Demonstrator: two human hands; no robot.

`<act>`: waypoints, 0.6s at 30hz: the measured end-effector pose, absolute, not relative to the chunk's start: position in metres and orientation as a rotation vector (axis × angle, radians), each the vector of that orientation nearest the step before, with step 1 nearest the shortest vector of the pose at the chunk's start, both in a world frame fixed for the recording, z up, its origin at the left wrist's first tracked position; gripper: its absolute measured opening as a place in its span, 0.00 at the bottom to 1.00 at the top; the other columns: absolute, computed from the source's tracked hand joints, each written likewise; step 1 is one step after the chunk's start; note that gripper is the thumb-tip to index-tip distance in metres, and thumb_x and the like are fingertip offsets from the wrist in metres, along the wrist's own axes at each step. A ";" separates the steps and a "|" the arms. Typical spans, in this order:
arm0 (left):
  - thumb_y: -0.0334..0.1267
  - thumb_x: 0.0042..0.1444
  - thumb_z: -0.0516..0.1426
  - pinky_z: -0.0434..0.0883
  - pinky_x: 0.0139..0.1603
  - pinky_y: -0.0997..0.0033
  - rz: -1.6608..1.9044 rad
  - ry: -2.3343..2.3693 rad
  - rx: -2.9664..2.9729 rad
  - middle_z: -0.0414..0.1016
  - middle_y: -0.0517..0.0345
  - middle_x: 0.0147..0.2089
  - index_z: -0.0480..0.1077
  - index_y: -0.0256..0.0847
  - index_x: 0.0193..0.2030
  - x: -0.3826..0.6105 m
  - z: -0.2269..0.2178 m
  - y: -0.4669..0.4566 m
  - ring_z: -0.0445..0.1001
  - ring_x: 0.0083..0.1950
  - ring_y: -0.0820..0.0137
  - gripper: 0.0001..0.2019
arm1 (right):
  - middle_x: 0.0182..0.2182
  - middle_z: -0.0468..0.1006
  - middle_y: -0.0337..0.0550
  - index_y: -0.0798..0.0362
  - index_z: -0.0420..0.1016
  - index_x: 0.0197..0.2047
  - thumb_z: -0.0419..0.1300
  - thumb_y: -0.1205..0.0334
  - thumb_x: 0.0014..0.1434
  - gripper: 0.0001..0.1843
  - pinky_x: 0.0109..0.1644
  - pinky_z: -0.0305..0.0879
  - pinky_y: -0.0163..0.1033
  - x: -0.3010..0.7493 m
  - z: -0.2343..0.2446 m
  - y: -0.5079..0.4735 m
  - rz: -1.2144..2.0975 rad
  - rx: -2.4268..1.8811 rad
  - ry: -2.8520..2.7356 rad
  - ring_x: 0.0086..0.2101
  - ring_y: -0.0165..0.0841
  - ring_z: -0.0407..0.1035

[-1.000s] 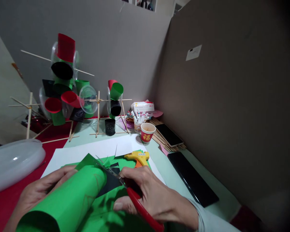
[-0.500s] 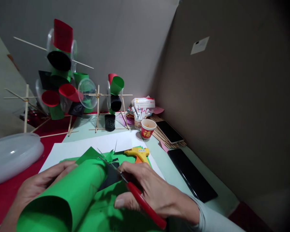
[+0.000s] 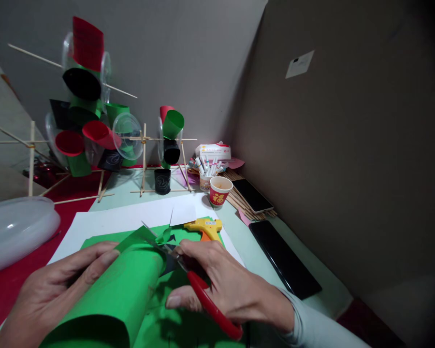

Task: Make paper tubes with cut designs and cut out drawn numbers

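My left hand (image 3: pixel 63 278) grips a curled sheet of green paper (image 3: pixel 125 285), thumb and fingers on its left edge. My right hand (image 3: pixel 221 282) holds scissors with red handles (image 3: pixel 212 307). Their blades (image 3: pixel 159 241) are spread at the sheet's far edge, where a narrow green strip (image 3: pixel 164 237) curls up beside them. Under both hands lie more green sheets (image 3: pixel 195 321) and a dark piece of paper (image 3: pixel 171 263), partly hidden by my right hand.
A yellow glue gun (image 3: pixel 205 226) lies beyond my right hand. Behind it stand a red paper cup (image 3: pixel 220 193) and a cup of markers (image 3: pixel 206 180). Phones (image 3: pixel 284 258) lie right. Stick frames (image 3: pixel 143 159) with paper tubes stand back left, near a white balloon (image 3: pixel 18 232).
The scissors' blades have spread wider. The curled sheet has turned and shifted slightly right in my left hand. The whole view has moved a little.
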State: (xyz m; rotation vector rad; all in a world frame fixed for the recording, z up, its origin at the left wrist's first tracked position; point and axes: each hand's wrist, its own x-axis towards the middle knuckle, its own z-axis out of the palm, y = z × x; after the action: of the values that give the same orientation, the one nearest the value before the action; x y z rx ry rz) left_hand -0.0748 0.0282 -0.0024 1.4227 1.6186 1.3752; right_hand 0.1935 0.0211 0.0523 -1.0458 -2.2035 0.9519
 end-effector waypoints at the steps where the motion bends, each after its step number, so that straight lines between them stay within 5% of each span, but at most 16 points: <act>1: 0.72 0.38 0.65 0.70 0.57 0.82 1.358 1.605 1.374 0.86 0.72 0.40 0.82 0.60 0.32 -0.073 0.000 0.027 0.83 0.47 0.67 0.22 | 0.29 0.61 0.32 0.51 0.57 0.30 0.65 0.37 0.60 0.29 0.33 0.51 0.35 0.193 0.052 0.021 0.959 -1.037 -2.196 0.30 0.28 0.55; 6: 0.69 0.36 0.68 0.64 0.67 0.74 1.312 1.605 1.251 0.86 0.71 0.45 0.82 0.61 0.33 -0.075 0.001 0.025 0.75 0.61 0.60 0.22 | 0.26 0.59 0.30 0.51 0.60 0.30 0.68 0.42 0.60 0.26 0.30 0.48 0.34 0.195 0.051 0.022 1.004 -1.012 -2.134 0.28 0.27 0.53; 11: 0.65 0.31 0.71 0.72 0.51 0.85 1.333 1.613 1.240 0.87 0.67 0.43 0.83 0.56 0.31 -0.092 -0.013 0.037 0.83 0.48 0.64 0.23 | 0.22 0.57 0.28 0.51 0.60 0.29 0.69 0.49 0.61 0.24 0.29 0.47 0.34 0.196 0.051 0.022 0.974 -0.966 -2.162 0.25 0.25 0.50; 18: 0.67 0.31 0.71 0.73 0.51 0.86 1.360 1.617 1.358 0.87 0.68 0.40 0.84 0.56 0.31 -0.089 -0.003 0.035 0.84 0.45 0.65 0.23 | 0.22 0.59 0.29 0.51 0.61 0.29 0.67 0.51 0.63 0.22 0.30 0.51 0.33 0.195 0.053 0.020 0.932 -0.972 -2.186 0.25 0.26 0.51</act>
State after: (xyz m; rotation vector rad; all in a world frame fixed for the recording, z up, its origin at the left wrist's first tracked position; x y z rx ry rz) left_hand -0.0893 0.0349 -0.0030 1.3585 1.6166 1.3601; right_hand 0.1952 0.0200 0.0528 -0.9718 -2.1862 0.9320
